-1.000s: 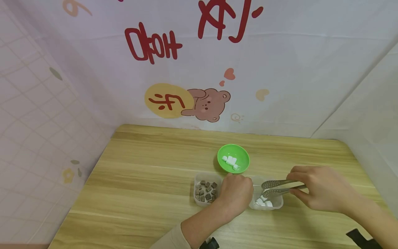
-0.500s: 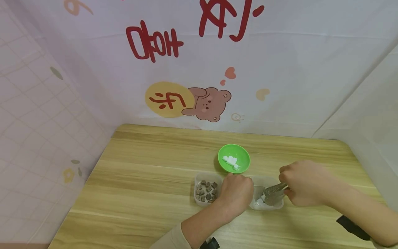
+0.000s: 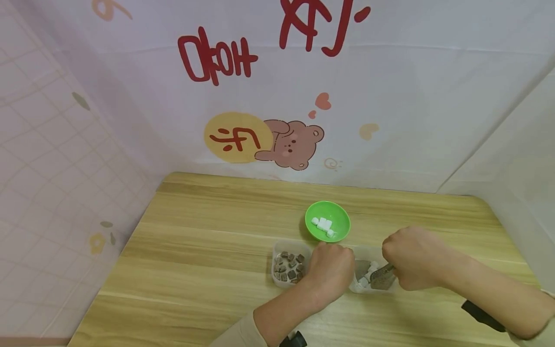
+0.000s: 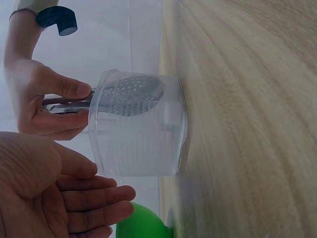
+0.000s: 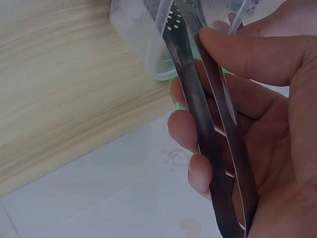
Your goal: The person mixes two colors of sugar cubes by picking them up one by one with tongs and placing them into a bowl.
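My right hand (image 3: 418,258) grips a pair of metal tongs (image 5: 198,94) with perforated ends. The tong ends dip into a clear plastic container (image 4: 133,158) with small white cubes (image 3: 363,280) in it. In the left wrist view, the perforated end shows through the container wall, near a blurred white cube (image 4: 172,111). My left hand (image 3: 329,270) stays beside this container, its loosely bent fingers (image 4: 94,198) close to the rim. Left of that hand, a second clear container (image 3: 277,282) holds small brown cubes (image 3: 288,266), partly covered by the wrist.
Behind the containers stands a green bowl (image 3: 338,216) with several white cubes (image 3: 322,223) in it. The wooden table (image 3: 208,250) meets a white printed cloth (image 3: 390,159) at the back, and cloth walls rise at both sides.
My right hand has moved left and turned over the container, bringing the tongs steeper and deeper among the white cubes. The left hand keeps its place.
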Demonstrator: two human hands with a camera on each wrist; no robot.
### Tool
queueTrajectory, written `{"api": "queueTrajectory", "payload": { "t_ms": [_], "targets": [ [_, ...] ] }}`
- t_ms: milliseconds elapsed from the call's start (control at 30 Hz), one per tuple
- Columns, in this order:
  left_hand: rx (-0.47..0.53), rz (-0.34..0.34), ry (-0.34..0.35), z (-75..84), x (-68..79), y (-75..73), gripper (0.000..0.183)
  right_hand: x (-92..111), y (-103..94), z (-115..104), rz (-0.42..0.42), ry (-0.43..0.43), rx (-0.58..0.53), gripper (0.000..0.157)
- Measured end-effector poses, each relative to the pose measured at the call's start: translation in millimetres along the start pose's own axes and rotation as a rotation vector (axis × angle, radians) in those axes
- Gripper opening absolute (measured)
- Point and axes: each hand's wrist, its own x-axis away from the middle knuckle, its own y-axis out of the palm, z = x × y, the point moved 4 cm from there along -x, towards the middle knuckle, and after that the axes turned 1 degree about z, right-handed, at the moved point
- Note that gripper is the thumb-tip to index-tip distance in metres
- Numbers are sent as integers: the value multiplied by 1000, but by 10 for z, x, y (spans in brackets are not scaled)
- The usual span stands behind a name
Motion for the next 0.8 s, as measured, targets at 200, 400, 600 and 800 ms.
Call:
{"api": "queueTrajectory", "payload": {
  "t_ms": [200, 400, 600, 800],
  "targets": [
    [-14, 6, 4, 4, 0, -7, 49, 51, -19, 6, 0, -10, -17, 48],
    [-10, 9, 9, 1, -3, -10, 49, 148, -61, 88, 59, 6, -106, 41],
    [-14, 6, 5, 6, -6, -18, 48, 281, -64, 183, 224, -11, -112, 45],
    [-29, -8, -4, 15, -6, -38, 46, 410, -76, 260, 333, 39, -144, 36]
  ]
}}
